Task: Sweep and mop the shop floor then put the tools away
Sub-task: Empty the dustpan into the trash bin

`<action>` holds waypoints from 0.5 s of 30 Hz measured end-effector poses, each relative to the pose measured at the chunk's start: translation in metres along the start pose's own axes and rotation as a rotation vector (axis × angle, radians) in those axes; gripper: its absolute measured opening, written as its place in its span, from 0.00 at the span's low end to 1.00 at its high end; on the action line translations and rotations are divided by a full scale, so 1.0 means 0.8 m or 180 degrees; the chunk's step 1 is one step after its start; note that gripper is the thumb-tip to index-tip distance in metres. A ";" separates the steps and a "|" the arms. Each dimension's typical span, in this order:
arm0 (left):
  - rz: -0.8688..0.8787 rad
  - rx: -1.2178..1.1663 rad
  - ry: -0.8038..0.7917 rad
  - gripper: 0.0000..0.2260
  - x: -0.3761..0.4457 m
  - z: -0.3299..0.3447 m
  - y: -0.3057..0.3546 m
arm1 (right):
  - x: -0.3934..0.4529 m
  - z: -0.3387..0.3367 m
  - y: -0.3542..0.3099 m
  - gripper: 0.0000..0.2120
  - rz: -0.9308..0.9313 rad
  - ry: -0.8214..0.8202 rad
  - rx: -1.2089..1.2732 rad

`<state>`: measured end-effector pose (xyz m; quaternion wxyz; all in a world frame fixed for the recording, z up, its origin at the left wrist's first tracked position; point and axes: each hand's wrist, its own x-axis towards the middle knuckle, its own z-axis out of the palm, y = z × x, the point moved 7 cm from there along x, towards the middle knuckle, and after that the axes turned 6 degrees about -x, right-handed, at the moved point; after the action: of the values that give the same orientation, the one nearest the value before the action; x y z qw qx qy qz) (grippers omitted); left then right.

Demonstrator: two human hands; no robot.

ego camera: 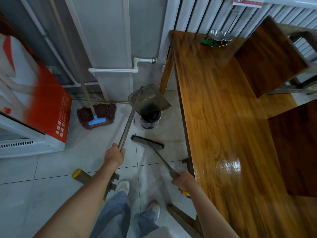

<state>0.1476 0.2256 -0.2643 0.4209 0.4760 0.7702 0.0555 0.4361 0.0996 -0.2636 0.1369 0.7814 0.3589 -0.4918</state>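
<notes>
Both forearms are bare, with no sleeves showing. The person wears loose, faded blue jeans (118,213). White sneakers (122,186) poke out below the jeans' hems.

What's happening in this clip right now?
A person stands beside a wooden table. Their left hand grips the long handle of a dustpan, tipped over a black-lined bin. Their right hand holds a broom with its head on the tiled floor. A red mop leans against the wall nearby, untouched.
</notes>
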 end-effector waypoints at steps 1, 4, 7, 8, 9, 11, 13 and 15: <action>0.0007 -0.0016 -0.0020 0.16 0.001 -0.001 0.000 | 0.000 -0.001 0.000 0.20 -0.0016 0.0011 -0.0030; 0.0000 -0.0053 -0.0066 0.16 0.003 -0.008 -0.002 | -0.003 -0.005 -0.002 0.19 0.0000 0.0058 -0.0086; -0.0063 -0.0091 -0.0065 0.17 -0.001 -0.014 -0.004 | -0.005 -0.007 -0.005 0.19 -0.0026 0.0169 -0.0113; -0.0082 -0.0119 -0.0057 0.17 -0.004 -0.015 -0.005 | -0.006 -0.008 -0.005 0.19 -0.0036 0.0218 -0.0115; -0.0099 -0.0156 -0.0049 0.18 -0.007 -0.015 -0.006 | -0.007 -0.009 -0.005 0.18 -0.0049 0.0262 -0.0132; -0.0115 -0.0248 -0.0036 0.18 -0.013 -0.017 -0.008 | -0.011 -0.011 -0.004 0.18 -0.0080 0.0354 -0.0164; -0.0138 -0.0358 -0.0036 0.18 -0.018 -0.019 -0.010 | -0.018 -0.012 -0.001 0.17 -0.0124 0.0428 -0.0199; -0.0180 -0.0486 -0.0021 0.18 -0.023 -0.023 -0.012 | -0.023 -0.011 0.005 0.16 -0.0178 0.0486 -0.0239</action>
<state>0.1317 0.2118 -0.2464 0.4600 0.4207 0.7754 0.1006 0.4396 0.0939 -0.2438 0.1246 0.8006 0.4082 -0.4206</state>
